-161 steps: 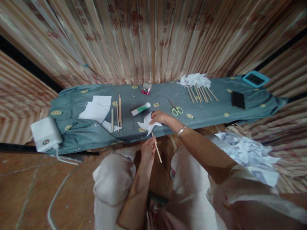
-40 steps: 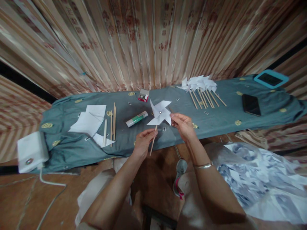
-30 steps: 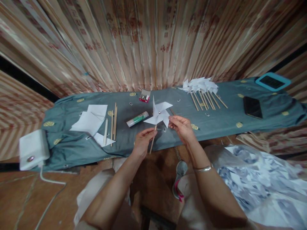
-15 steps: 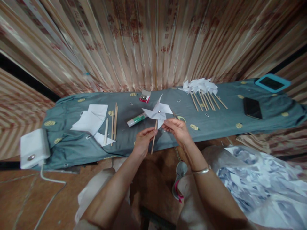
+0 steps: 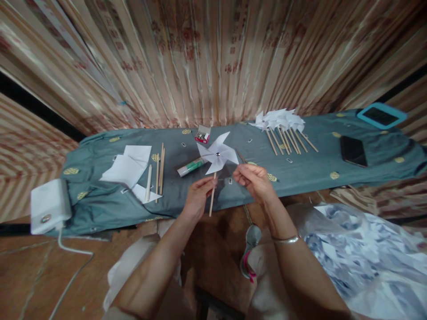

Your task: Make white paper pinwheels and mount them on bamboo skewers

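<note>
Pinwheel [image 5: 218, 154] upright in L hand [image 5: 199, 194], nr R hand [image 5: 254, 181].

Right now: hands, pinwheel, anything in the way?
Left hand grips white pinwheel by its stick. Right hand near blades, contact unclear. Glue stick partly hidden behind blades.

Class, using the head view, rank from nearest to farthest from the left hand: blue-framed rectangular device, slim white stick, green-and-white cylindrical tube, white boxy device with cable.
1. Green-and-white tube, just beyond the left hand.
2. White stick, to the hand's left.
3. White boxy device, far left.
4. Blue-framed device, far right.
</note>
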`<state>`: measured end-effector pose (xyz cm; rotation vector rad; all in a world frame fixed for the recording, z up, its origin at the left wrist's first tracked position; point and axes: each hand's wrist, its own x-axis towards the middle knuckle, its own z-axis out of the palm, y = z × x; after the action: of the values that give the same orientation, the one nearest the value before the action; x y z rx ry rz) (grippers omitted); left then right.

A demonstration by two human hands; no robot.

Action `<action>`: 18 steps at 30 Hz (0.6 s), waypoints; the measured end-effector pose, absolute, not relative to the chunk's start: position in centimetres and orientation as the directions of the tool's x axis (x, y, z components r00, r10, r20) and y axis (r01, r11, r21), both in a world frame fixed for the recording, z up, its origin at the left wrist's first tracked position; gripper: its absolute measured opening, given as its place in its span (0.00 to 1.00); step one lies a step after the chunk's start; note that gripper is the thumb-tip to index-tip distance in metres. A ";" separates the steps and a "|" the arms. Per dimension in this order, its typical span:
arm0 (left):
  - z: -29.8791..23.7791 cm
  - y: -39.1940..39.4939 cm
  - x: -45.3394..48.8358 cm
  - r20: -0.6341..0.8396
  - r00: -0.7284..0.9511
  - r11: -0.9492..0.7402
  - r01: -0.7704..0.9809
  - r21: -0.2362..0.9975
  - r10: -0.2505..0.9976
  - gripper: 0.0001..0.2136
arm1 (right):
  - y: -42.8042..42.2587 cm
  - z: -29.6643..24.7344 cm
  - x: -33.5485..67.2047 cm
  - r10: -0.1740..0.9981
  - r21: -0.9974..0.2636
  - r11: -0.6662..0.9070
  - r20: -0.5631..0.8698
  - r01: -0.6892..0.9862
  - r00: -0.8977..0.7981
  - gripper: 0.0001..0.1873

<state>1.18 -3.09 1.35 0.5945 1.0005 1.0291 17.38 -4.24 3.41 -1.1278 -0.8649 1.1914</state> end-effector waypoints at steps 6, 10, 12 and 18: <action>1.1 -3.4 1.3 -0.445 0.218 0.495 -0.384 0.779 0.869 0.19 | -3.4 3.4 19.6 0.888 -0.915 0.124 -0.070 -0.383 0.454 0.21; 0.9 -3.8 1.6 -0.457 0.279 0.531 -0.324 0.783 0.845 0.19 | -3.0 2.8 19.4 0.933 -0.920 0.035 -0.110 -0.391 0.343 0.22; 0.8 -4.0 1.6 -0.465 0.294 0.543 -0.303 0.783 0.835 0.19 | -3.0 2.7 19.1 0.945 -0.916 0.013 -0.120 -0.402 0.305 0.20; 0.6 -3.9 1.7 -0.476 0.301 0.554 -0.281 0.784 0.826 0.19 | -2.9 2.8 18.8 0.939 -0.911 -0.015 -0.154 -0.412 0.306 0.18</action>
<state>1.65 -3.92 0.63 0.6451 1.0094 0.8059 18.79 -2.95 2.78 -1.1020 -0.6188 1.1884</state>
